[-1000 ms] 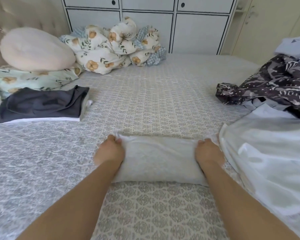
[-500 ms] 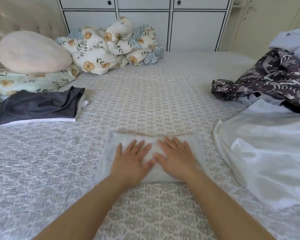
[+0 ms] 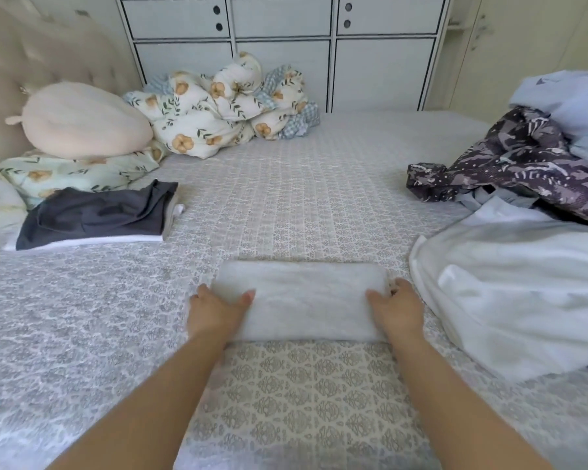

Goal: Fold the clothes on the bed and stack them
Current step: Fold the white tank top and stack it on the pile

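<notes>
Both hands, left hand (image 3: pixel 214 312) and right hand (image 3: pixel 396 308), clasp the ends of the folded white garment (image 3: pixel 301 300) at lower centre; next, lifting it onto the dark stack (image 3: pixel 95 217) at left seems due.

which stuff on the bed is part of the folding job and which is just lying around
Job:
folded white cloth, left hand and right hand at its ends
dark folded stack
white garment
patterned dark garment
pale blue clothes

Lying about:
round cushion
floral quilt
floral pillow
</notes>
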